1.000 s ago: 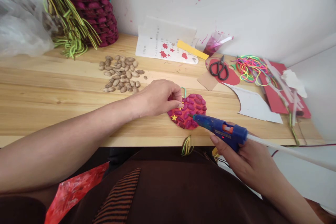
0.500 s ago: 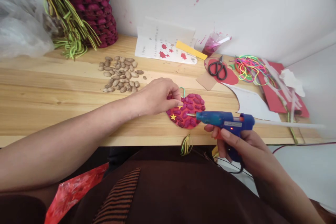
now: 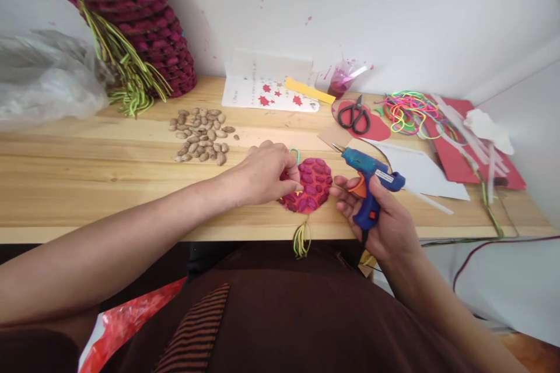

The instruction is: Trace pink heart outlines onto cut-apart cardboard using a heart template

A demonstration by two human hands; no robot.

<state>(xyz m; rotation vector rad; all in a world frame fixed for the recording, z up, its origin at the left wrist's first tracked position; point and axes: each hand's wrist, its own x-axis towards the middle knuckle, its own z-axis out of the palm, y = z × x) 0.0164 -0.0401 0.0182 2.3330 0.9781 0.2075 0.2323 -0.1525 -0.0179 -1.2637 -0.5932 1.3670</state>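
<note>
A round ornament [image 3: 310,186], covered in magenta peanut shells, lies near the table's front edge. A green loop [image 3: 294,155] shows at its top, and a yellow-green tassel [image 3: 301,240] hangs over the edge below. My left hand [image 3: 272,178] rests at its left side, thumb and fingers pinched on a small yellow star [image 3: 298,192], mostly hidden. In my right hand [image 3: 387,218] is a blue glue gun [image 3: 368,172], nozzle pointing up and left, apart from the ornament. A white glue stick [image 3: 431,200] sticks out behind it.
Peanuts [image 3: 203,134] lie in a pile to the left. Behind are paper with red cutouts [image 3: 262,93], a yellow strip [image 3: 310,91] and a cup of magenta liquid [image 3: 341,80]. Black scissors [image 3: 355,116] and colourful cords [image 3: 409,113] lie right. A tall magenta peanut-shell piece [image 3: 149,29] stands back left.
My right hand has drawn the glue gun away from the ornament and tipped its nozzle upward. My left hand keeps its pinch at the ornament. The whole view has shifted slightly.
</note>
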